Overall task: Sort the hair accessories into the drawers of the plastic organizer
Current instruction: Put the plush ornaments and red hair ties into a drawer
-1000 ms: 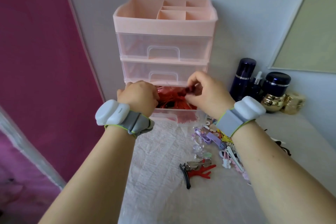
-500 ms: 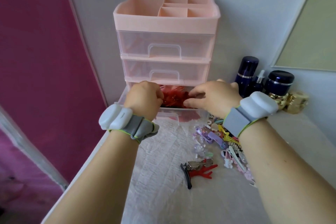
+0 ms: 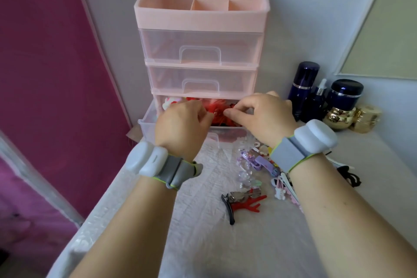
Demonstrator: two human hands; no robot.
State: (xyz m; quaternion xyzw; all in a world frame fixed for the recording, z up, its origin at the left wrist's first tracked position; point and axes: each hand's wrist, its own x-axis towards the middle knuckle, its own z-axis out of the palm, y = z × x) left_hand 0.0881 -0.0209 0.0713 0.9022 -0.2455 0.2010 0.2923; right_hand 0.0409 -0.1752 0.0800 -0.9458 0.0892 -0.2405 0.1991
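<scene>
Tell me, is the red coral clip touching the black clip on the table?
Touching. The head view shows the red coral clip lying against the black clip, its left end meeting the black clip's side with no cloth showing between them.

Organizer against wall, clips before it, bottles right.
</scene>
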